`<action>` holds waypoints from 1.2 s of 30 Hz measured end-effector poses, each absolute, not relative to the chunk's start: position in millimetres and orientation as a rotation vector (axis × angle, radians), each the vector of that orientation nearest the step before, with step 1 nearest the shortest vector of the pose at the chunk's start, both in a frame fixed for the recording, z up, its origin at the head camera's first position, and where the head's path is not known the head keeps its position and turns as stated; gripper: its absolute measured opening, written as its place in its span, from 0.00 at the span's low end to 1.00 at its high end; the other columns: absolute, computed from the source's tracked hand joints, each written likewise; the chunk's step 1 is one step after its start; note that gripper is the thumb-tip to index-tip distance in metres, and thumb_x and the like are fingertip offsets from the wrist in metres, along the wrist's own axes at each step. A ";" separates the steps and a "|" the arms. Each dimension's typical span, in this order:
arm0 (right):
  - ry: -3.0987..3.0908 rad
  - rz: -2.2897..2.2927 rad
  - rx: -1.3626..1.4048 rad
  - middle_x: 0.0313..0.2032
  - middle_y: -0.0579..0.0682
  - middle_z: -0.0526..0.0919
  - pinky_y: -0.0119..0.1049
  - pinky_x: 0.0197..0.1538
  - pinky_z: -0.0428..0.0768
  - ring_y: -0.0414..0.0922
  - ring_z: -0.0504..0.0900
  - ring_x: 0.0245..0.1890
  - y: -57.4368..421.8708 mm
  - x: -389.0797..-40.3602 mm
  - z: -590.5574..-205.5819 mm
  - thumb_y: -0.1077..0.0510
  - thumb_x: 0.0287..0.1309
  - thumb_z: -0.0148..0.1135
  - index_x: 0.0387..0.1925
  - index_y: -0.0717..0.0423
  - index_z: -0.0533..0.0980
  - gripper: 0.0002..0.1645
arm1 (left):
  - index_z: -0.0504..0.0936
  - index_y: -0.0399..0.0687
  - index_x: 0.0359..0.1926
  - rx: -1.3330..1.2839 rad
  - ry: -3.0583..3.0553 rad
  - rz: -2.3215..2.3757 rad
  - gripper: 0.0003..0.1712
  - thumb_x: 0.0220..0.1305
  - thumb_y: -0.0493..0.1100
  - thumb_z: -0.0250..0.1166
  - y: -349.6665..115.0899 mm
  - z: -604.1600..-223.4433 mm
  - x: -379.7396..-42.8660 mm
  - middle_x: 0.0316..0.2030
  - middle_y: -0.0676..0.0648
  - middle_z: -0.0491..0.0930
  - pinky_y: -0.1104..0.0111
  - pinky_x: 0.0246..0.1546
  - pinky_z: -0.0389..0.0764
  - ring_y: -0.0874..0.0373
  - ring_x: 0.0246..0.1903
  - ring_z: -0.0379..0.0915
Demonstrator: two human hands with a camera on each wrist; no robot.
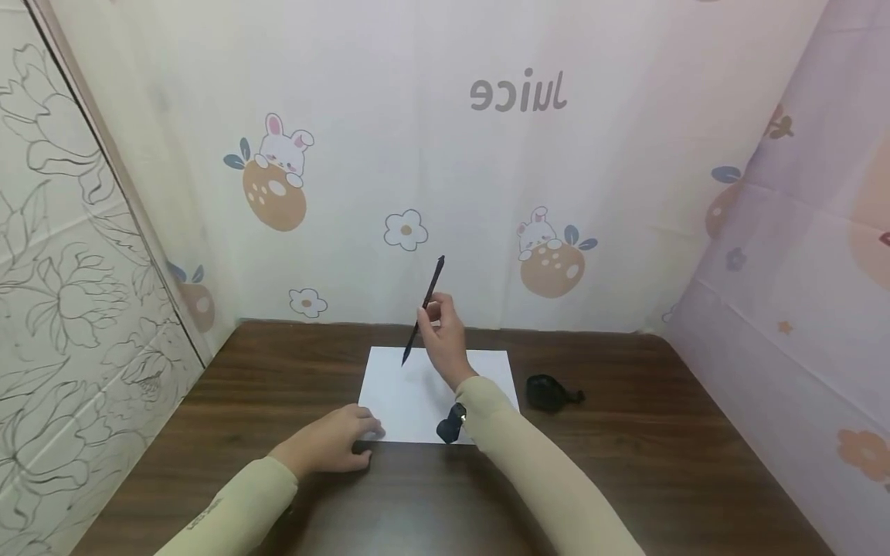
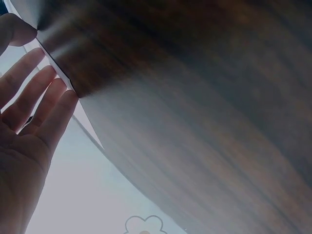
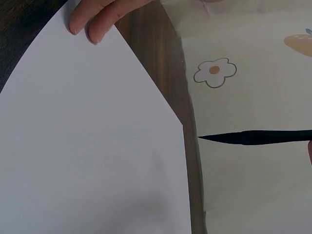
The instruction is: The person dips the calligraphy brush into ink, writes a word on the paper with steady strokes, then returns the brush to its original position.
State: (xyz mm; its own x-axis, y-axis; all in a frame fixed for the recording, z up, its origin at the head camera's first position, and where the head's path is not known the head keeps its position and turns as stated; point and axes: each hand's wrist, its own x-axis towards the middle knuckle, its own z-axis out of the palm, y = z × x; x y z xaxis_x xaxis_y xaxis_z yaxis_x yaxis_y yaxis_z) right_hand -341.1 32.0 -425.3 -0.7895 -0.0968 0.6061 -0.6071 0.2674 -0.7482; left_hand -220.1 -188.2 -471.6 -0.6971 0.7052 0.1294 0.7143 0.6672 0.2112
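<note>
My right hand (image 1: pixel 446 340) holds a dark calligraphy brush (image 1: pixel 431 289) between thumb and fingers, its tip slanting down over the white sheet of paper (image 1: pixel 389 401). In the right wrist view the brush (image 3: pixel 253 137) has a pointed black tip that stands apart from the paper (image 3: pixel 97 126). Only a bit of the right hand shows at that view's right edge. My left hand (image 1: pixel 337 440) rests at the near left corner of the sheet, fingertips on the paper. The left wrist view shows this hand (image 2: pixel 24 117) with its fingers extended and slightly spread.
Right of the paper, a small black object with a narrow neck (image 1: pixel 548 394) lies on the brown wooden table (image 1: pixel 626 463). A curtain printed with rabbits and flowers (image 1: pixel 417 154) hangs along the table's back edge, and more printed fabric (image 1: pixel 786 270) borders the right side.
</note>
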 end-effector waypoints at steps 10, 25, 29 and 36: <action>-2.145 1.480 0.668 0.42 0.49 0.76 0.34 0.44 0.82 0.43 0.77 0.44 8.0 -338.2 -423.8 0.54 0.74 0.51 0.59 0.53 0.66 0.17 | 0.86 0.44 0.48 -1.203 -2.857 -0.383 0.16 0.57 0.42 0.70 -187.1 -467.8 -219.5 0.42 0.51 0.81 0.61 0.49 0.79 0.58 0.44 0.76; -2.207 1.503 0.662 0.46 0.49 0.74 0.33 0.49 0.80 0.43 0.78 0.47 -5.3 -339.7 -438.2 0.52 0.76 0.49 0.60 0.53 0.65 0.17 | 0.86 0.46 0.48 -1.202 -2.860 -0.394 0.16 0.58 0.44 0.70 -187.9 -472.4 -221.6 0.42 0.53 0.81 0.62 0.49 0.80 0.60 0.43 0.75; -2.195 1.521 0.654 0.46 0.49 0.74 0.33 0.48 0.81 0.43 0.79 0.47 -6.8 -338.0 -440.1 0.53 0.76 0.49 0.60 0.52 0.65 0.16 | 0.86 0.45 0.48 -1.211 -2.858 -0.403 0.16 0.58 0.43 0.70 -187.8 -471.8 -221.1 0.42 0.52 0.81 0.61 0.49 0.80 0.59 0.43 0.75; -2.186 1.537 0.646 0.46 0.49 0.74 0.31 0.48 0.80 0.42 0.78 0.47 -10.9 -339.6 -444.9 0.52 0.76 0.49 0.60 0.52 0.65 0.17 | 0.86 0.44 0.48 -1.209 -2.853 -0.415 0.17 0.57 0.42 0.71 -187.9 -470.0 -221.6 0.42 0.52 0.81 0.61 0.49 0.79 0.59 0.43 0.75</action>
